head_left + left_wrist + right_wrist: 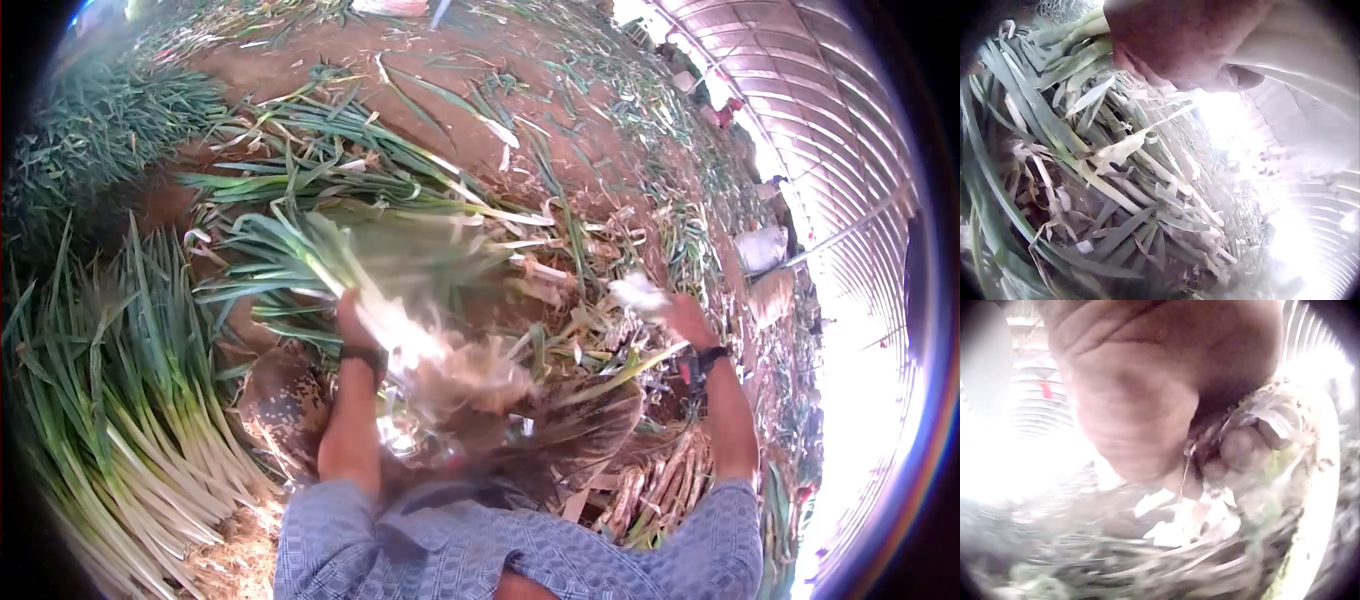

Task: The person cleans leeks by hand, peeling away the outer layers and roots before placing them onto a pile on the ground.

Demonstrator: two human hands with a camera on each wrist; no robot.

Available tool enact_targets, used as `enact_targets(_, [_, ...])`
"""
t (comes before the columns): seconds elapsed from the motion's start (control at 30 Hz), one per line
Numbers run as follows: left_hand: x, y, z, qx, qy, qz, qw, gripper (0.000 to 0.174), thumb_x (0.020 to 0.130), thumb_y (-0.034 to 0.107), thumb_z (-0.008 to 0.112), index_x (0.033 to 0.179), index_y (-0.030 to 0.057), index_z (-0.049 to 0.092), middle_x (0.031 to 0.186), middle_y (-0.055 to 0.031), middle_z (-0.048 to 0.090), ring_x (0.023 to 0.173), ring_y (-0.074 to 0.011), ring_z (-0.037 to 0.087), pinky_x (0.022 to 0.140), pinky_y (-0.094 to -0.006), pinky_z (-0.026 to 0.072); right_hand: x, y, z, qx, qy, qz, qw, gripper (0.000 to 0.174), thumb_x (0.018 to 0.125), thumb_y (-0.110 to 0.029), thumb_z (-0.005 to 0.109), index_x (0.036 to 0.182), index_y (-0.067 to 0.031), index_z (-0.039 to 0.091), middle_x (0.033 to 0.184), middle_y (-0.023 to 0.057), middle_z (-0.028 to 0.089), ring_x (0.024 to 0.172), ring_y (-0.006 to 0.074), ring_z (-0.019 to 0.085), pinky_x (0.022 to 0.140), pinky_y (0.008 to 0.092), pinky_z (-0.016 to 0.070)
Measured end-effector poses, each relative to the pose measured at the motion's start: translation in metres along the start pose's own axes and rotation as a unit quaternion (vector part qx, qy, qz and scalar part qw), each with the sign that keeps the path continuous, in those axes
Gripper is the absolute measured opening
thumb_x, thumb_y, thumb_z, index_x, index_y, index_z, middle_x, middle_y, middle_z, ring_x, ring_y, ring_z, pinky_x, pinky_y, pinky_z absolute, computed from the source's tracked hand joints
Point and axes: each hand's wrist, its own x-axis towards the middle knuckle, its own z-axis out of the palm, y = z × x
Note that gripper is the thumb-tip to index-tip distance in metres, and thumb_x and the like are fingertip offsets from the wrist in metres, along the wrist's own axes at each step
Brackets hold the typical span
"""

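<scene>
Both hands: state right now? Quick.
Left hand: closed, holding a bunch of green onions.
Right hand: closed, holding what look like pale peelings, blurred.

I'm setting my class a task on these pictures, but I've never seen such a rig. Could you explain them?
There is no machine here: a person works by hand. The wide picture comes from a camera worn on the head, looking forward and down; the other two come from cameras on the left and right wrists. The left hand grips a bunch of long green-and-white stalks, apparently spring onions or leeks. The right hand holds something whitish, too blurred to name. More loose stalks lie scattered on the brown ground, and a large heap lies beside the person, on the left.
</scene>
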Motion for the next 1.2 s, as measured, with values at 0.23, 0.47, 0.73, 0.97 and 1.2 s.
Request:
enact_targets(0.23, [0.017,-0.030,-0.034,0.071,-0.085,-0.043,0.993,0.052,0.082,0.040,0.060,0.109,-0.0041,0.056,0.090,-0.0191,0.065,0.083,-0.0345,0.065,0.082,-0.0479,0.0561,-0.016,-0.117,0.045,0.165,-0.031,-0.103,0.980,0.070,0.090,-0.037,0.064,0.148,-0.0057,0.038,0.133,0.0199,0.051,0.114,0.0262,0.053,0.093,0.0391,0.0473])
enact_targets(0.47, [-0.029,-0.029,-0.010,0.104,-0.115,-0.052,0.987,0.052,0.081,0.038,0.061,0.114,-0.0029,0.059,0.094,-0.0160,0.068,0.083,-0.0270,0.067,0.078,-0.0371,0.0583,0.029,-0.301,0.205,0.294,-0.221,-0.324,0.871,0.041,0.100,-0.041,0.051,0.111,-0.0029,0.062,0.096,0.0115,0.067,0.081,0.0199,0.064,0.073,0.0342,0.0532])
enact_targets(0.73, [0.017,-0.027,-0.059,0.084,-0.007,-0.001,0.996,0.042,0.086,0.033,0.058,0.105,-0.0036,0.061,0.085,-0.0179,0.068,0.069,-0.0283,0.068,0.065,-0.0368,0.0597,-0.094,-0.215,0.097,0.172,-0.527,-0.371,0.745,0.035,0.099,-0.030,0.053,0.085,0.0015,0.058,0.066,0.0063,0.054,0.066,0.0123,0.053,0.064,0.0359,0.0448])
enact_targets(0.97, [0.047,-0.062,-0.066,0.144,-0.097,-0.011,0.985,0.036,0.087,0.025,0.061,0.107,-0.0039,0.058,0.088,-0.0173,0.068,0.075,-0.0282,0.068,0.070,-0.0379,0.0594,-0.060,-0.127,0.077,-0.039,0.036,-0.289,0.956,0.041,0.093,-0.042,0.059,0.112,-0.0053,0.062,0.114,0.0173,0.062,0.096,0.0293,0.064,0.079,0.0403,0.0523])
enact_targets(1.2, [0.033,-0.053,-0.061,0.154,-0.104,-0.035,0.982,0.034,0.086,0.023,0.064,0.108,-0.0025,0.058,0.090,-0.0160,0.068,0.076,-0.0267,0.068,0.071,-0.0369,0.0590,-0.042,-0.272,0.173,0.287,-0.263,-0.305,0.869,0.048,0.102,-0.043,0.046,0.111,0.0010,0.061,0.079,0.0116,0.060,0.072,0.0217,0.060,0.065,0.0360,0.0518])
